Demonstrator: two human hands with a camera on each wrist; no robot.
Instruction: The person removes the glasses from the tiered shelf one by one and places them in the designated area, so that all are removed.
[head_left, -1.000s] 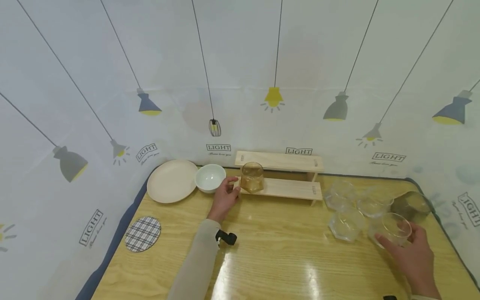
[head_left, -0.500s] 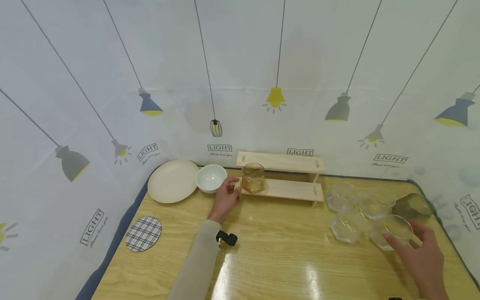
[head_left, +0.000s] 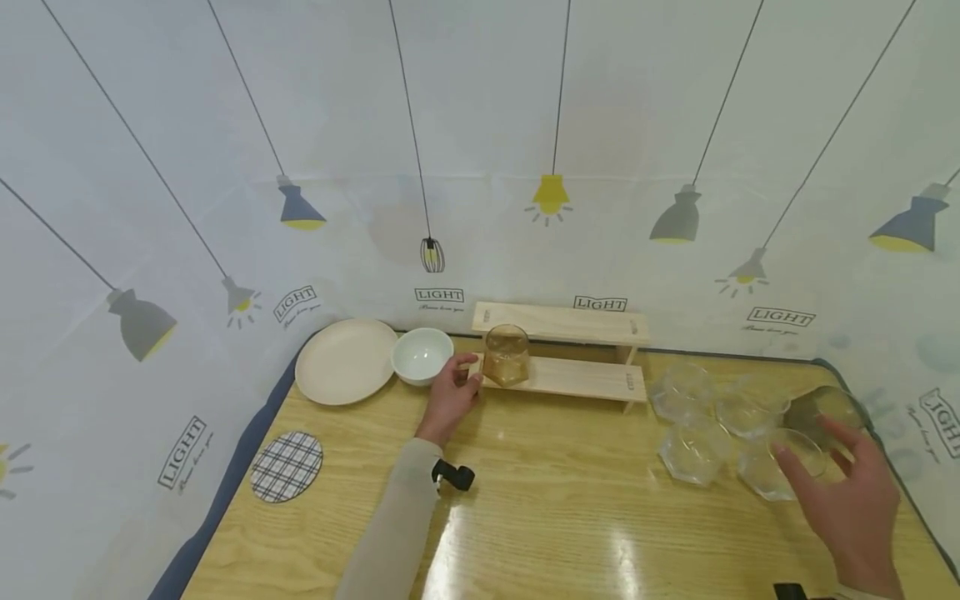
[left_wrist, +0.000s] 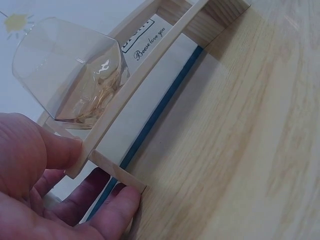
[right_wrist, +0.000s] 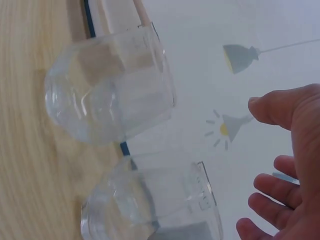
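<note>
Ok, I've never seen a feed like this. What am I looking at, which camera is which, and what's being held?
There is no machine: a person works bare-handed. The wide picture comes from a head camera; the two close-ups come from cameras on each wrist. On the wooden table stand a small two-step wooden rack, a plate, a white bowl, a checked coaster and a cluster of clear glasses. The left hand grips the rack's end, beside an amber glass on its lower step. The right hand is open over the nearest clear glass, holding nothing.

Wooden table (head_left: 555, 517): plate (head_left: 345, 362), bowl (head_left: 422, 355), checked coaster (head_left: 286, 467), rack (head_left: 577, 377), clear glasses (head_left: 693, 450).
</note>
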